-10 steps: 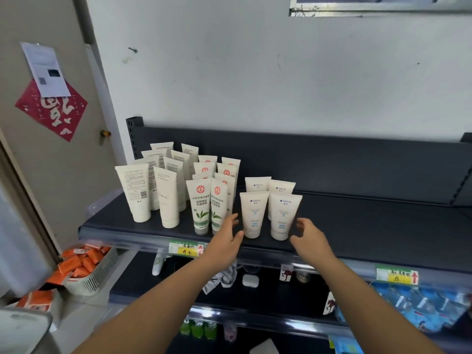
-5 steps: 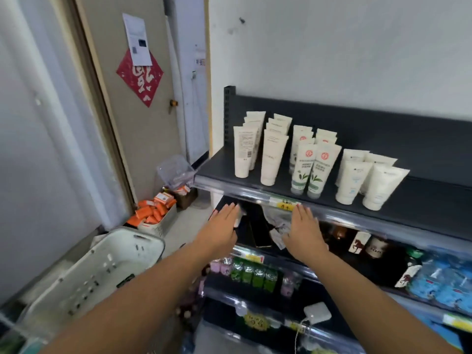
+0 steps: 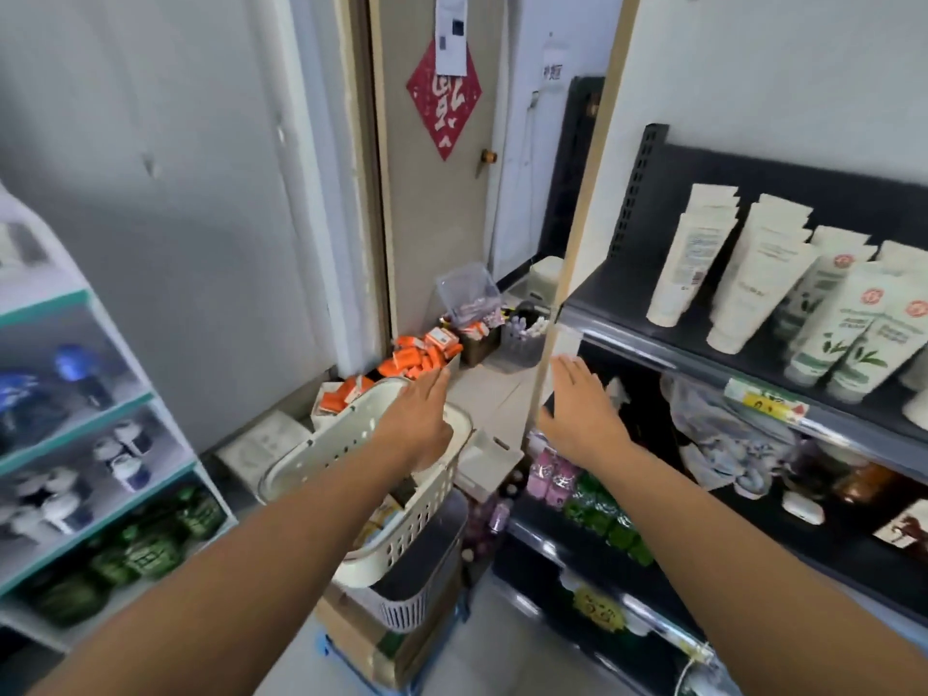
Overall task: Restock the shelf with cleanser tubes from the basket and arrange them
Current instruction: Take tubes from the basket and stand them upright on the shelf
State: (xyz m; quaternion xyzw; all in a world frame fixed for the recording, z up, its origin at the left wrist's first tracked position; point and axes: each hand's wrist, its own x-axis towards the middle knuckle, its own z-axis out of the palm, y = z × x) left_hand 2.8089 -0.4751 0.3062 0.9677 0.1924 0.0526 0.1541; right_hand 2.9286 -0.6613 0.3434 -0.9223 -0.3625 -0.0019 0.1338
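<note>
On the shelf (image 3: 622, 313) tubes (image 3: 753, 288) stand cap-down, left hand (image 3: 419, 419) and right hand (image 3: 582, 419) fingers (image 3: 570, 379) straight.

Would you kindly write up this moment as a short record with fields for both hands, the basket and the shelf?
left hand: fingers straight, holding nothing, over the far end of the basket
right hand: fingers straight, holding nothing, near the end of the shelf, below its top tier
basket: white, perforated, contents mostly hidden
shelf: dark; top tier holds cleanser tubes standing cap-down in rows
</note>
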